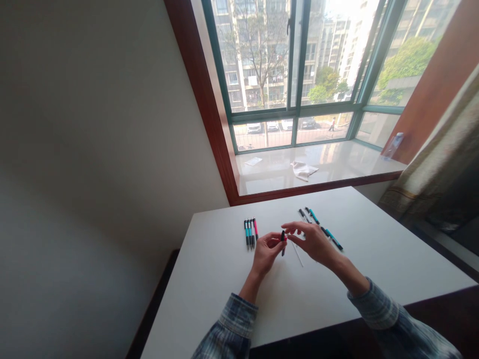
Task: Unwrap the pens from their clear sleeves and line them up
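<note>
Pink pen (283, 243) pinched upright between left hand (266, 252) and right hand (313, 242) fingers; no writing legible

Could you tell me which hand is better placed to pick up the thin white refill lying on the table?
Probably the right hand: the refill lies just beneath it, and only its fingertips touch the pink pen, which the left hand grips.

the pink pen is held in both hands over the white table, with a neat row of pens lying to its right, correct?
Not quite. The head view shows the neat row of pens lying to the left of the pink pen, not the right. The rest holds: the left hand and right hand both hold it over the white table.
</note>
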Available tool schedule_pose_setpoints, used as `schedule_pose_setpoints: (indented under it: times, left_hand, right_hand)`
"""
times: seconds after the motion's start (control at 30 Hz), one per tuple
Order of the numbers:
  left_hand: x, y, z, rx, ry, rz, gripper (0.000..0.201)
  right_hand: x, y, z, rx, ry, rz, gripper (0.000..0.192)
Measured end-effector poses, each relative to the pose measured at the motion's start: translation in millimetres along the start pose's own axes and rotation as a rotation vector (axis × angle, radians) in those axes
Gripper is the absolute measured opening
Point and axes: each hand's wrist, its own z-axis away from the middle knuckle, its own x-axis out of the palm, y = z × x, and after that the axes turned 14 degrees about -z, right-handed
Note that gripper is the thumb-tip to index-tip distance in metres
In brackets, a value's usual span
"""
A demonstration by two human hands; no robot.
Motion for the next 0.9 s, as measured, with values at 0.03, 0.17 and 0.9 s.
schedule_pose_setpoints:
  times: [0.03, 0.17, 0.9]
  left_hand:
    - [-0.1, 0, 0, 0.001, -0.002, 0.0, 0.04]
    - [-0.9, -1, 0, 0.0, 0.004, -0.008, 0.039]
    - [-2.1, -8, -5, -0.034, 0.219, 0.129, 0.035]
  right_hand:
    - [1, 0, 0, -0.003, -0.003, 0.001, 0.029]
    - [-1, 0, 2, -0.001, 0.033, 0.014, 0.031]
    - [30, 42, 66, 0.153, 0.011, 0.452, 0.016]
